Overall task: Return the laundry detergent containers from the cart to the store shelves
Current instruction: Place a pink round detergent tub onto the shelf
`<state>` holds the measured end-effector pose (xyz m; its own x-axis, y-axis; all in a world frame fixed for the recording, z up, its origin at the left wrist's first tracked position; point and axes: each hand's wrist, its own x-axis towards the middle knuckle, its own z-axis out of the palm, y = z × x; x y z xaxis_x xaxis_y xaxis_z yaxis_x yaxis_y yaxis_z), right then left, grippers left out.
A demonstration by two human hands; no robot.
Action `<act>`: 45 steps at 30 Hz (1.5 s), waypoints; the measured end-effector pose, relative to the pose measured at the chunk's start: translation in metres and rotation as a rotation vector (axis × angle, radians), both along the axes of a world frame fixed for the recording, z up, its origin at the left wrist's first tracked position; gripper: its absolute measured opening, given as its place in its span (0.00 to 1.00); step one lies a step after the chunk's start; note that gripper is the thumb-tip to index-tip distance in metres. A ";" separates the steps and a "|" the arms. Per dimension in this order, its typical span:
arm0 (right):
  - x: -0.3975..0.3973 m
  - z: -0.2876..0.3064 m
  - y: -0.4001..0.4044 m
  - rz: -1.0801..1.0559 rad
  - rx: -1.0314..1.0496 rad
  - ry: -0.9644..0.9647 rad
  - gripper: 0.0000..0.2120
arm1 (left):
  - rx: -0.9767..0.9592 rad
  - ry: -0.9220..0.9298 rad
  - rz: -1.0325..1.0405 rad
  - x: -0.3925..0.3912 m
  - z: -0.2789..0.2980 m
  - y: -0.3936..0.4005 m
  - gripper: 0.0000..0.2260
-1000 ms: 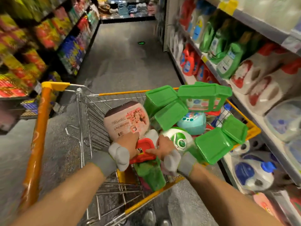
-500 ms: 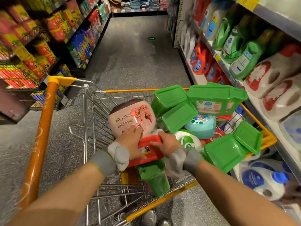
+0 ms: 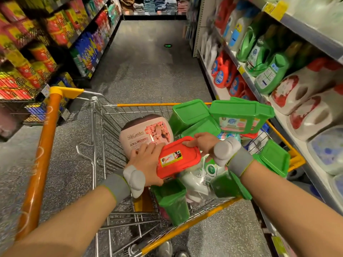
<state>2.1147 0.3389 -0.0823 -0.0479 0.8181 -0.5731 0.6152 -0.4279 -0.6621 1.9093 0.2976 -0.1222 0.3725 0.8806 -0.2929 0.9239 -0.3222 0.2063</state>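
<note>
Lifted clear of the pile since a moment ago, the red-lidded detergent tub [image 3: 179, 157] is now riding tilted above the cart [image 3: 55, 138]. Left hand [image 3: 146, 164] is gripping its near-left edge, fingers curled against the side; right hand [image 3: 202, 143] is pinching the far rim. Around it, green tubs [image 3: 241, 115] and a pink SukGarden tub [image 3: 146, 134] are lying heaped. Likely risk: the tilted tub slipping from two edge grips, or its lid popping, on the swing to the right-hand shelves [image 3: 306, 32].

A shop aisle with a speckled grey floor [image 3: 148, 71].
Bright packets fill the shelves [image 3: 37, 52] at the left; folded cloths [image 3: 154, 5] sit at the top.
</note>
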 end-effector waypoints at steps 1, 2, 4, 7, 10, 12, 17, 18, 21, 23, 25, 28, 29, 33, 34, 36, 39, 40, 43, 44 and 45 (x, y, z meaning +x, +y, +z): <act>0.003 0.001 0.002 -0.017 -0.018 -0.004 0.08 | -0.058 -0.085 0.017 0.001 0.001 0.005 0.50; 0.006 0.001 0.005 -0.048 -0.019 -0.015 0.09 | -0.134 -0.206 0.052 0.002 0.003 0.011 0.49; 0.011 -0.002 0.007 -0.180 -0.062 0.049 0.10 | -0.260 -0.420 0.126 0.004 0.008 0.022 0.47; 0.019 -0.014 0.006 -0.412 -0.109 0.231 0.15 | -0.406 -0.502 0.126 0.009 0.017 0.038 0.41; 0.022 -0.020 0.000 -0.475 -0.109 0.325 0.15 | -0.517 -0.550 0.120 0.007 0.024 0.050 0.43; 0.024 -0.020 -0.006 -0.426 -0.133 0.412 0.12 | -0.570 -0.569 0.130 0.002 0.027 0.057 0.43; 0.030 -0.024 -0.021 -0.284 -0.116 0.556 0.39 | -0.675 -0.668 0.195 -0.006 0.038 0.067 0.35; 0.030 -0.026 -0.024 -0.323 -0.107 0.577 0.42 | -0.701 -0.691 0.214 -0.005 0.041 0.070 0.36; 0.033 -0.023 -0.030 -0.390 -0.073 0.636 0.39 | -0.752 -0.736 0.238 0.006 0.051 0.077 0.38; 0.039 -0.016 -0.033 -0.428 -0.044 0.665 0.34 | -0.754 -0.761 0.206 0.018 0.061 0.080 0.37; 0.049 -0.010 -0.037 -0.528 0.018 0.713 0.33 | -0.720 -0.808 0.177 0.032 0.069 0.084 0.36; 0.069 0.001 -0.048 -0.653 0.132 0.817 0.44 | -0.532 -0.875 0.156 0.061 0.084 0.090 0.42; 0.076 0.004 -0.052 -0.679 0.174 0.866 0.45 | -0.480 -0.911 0.180 0.072 0.088 0.089 0.40; 0.121 0.030 -0.087 -0.817 0.398 0.970 0.36 | -0.536 -1.080 0.135 0.143 0.110 0.064 0.28; 0.122 0.036 -0.090 -0.823 0.410 0.966 0.33 | -0.578 -1.122 0.124 0.148 0.114 0.059 0.28; 0.139 0.051 -0.113 -0.895 0.475 0.933 0.30 | -0.665 -1.188 0.070 0.179 0.123 0.043 0.24; 0.170 0.070 -0.154 -1.017 0.616 0.903 0.26 | -0.750 -1.246 0.015 0.225 0.133 0.019 0.21; 0.187 0.075 -0.179 -1.058 0.670 0.889 0.21 | -0.786 -1.227 -0.043 0.250 0.137 0.003 0.21; 0.217 0.082 -0.231 -1.145 0.753 0.822 0.21 | -0.872 -1.198 -0.152 0.299 0.137 -0.034 0.21; 0.214 0.080 -0.233 -1.157 0.740 0.826 0.25 | -0.861 -1.197 -0.148 0.298 0.137 -0.037 0.20; 0.231 0.078 -0.263 -1.214 0.775 0.821 0.29 | -0.892 -1.182 -0.194 0.323 0.137 -0.064 0.20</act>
<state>2.3457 0.0758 -0.0046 0.7258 0.6629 -0.1839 -0.4075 0.1989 -0.8913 2.2322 0.2341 0.0151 0.8595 0.4893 -0.1478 0.0455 0.2147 0.9756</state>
